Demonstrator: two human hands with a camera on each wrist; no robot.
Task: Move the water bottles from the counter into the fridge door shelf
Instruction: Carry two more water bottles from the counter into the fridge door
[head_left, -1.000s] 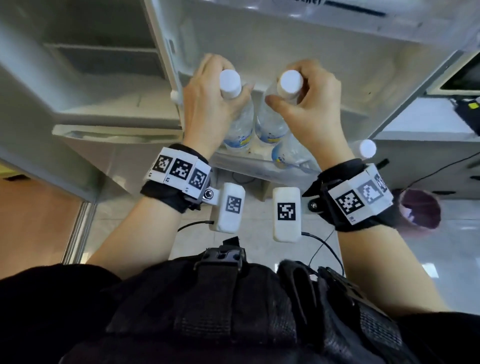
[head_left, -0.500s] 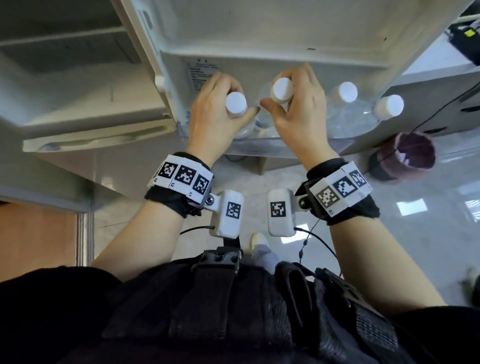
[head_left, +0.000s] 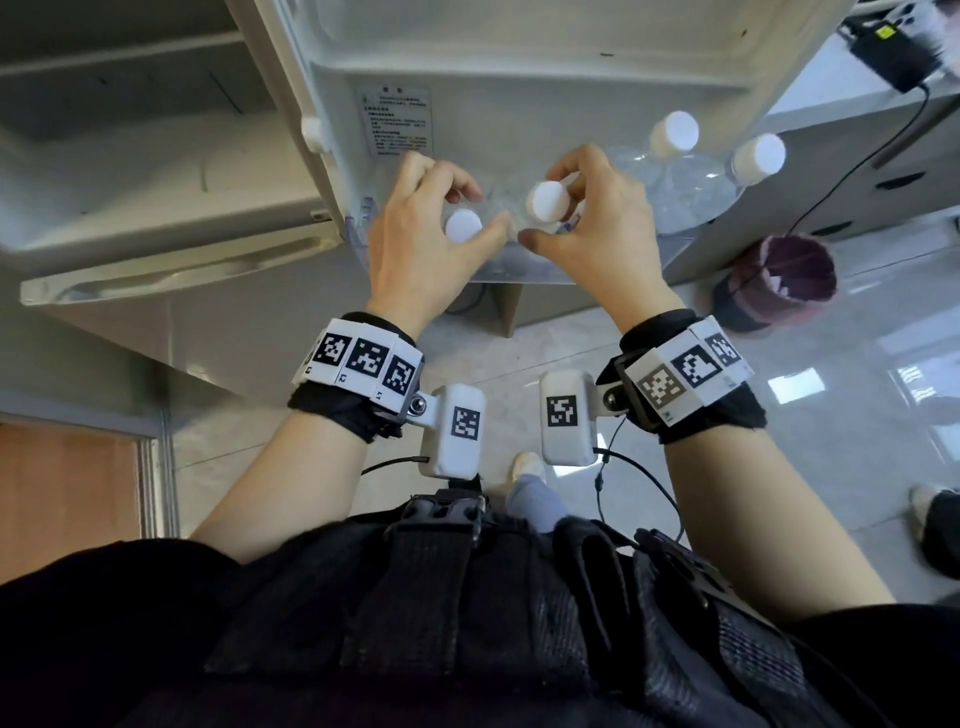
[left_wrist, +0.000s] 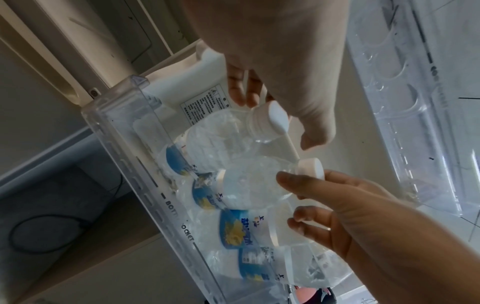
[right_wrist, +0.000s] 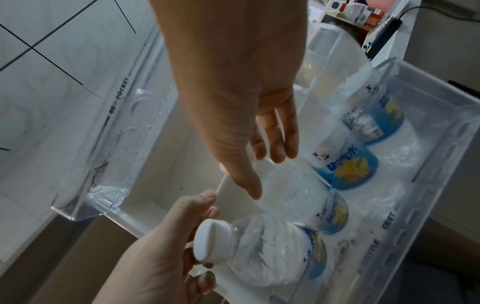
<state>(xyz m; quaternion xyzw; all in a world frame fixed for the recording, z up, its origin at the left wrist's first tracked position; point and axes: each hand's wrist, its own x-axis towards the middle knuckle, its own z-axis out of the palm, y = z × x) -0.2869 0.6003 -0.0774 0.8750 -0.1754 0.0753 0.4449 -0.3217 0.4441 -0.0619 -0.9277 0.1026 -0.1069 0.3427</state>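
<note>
Nearest the camera, a black vest (head_left: 467, 613) filled the bottom of the head view, and beyond it both forearms reached forward with marker-covered wristbands (head_left: 358, 364) strapped on. The left hand (head_left: 415, 244) hovered over the white cap of the leftmost bottle (left_wrist: 207, 148), its fingers loosely spread around the cap with gaps showing, so it held nothing. The right hand (head_left: 597, 234) was likewise relaxed and part-open around the cap of the second bottle (left_wrist: 249, 185); whether a fingertip touched that cap could not be told. Both bottles stood in the clear door shelf (left_wrist: 155, 185), close together at its hinge end, each with a blue and yellow label low on the body. Two more bottles (head_left: 685, 176) with white caps stood in the same shelf to the right of the hands, tilted somewhat away from them. In the wrist views all four bottles sat in one row inside the shelf's transparent wall, which bore raised lettering. A printed sticker (head_left: 397, 122) was fixed to the inner face of the fridge door (head_left: 519, 41) just above the hands. Farther off, to the left, the fridge interior (head_left: 130, 171) was open, and to the right a dark bin (head_left: 779, 280) sat on the floor under a counter (head_left: 831, 88)
</note>
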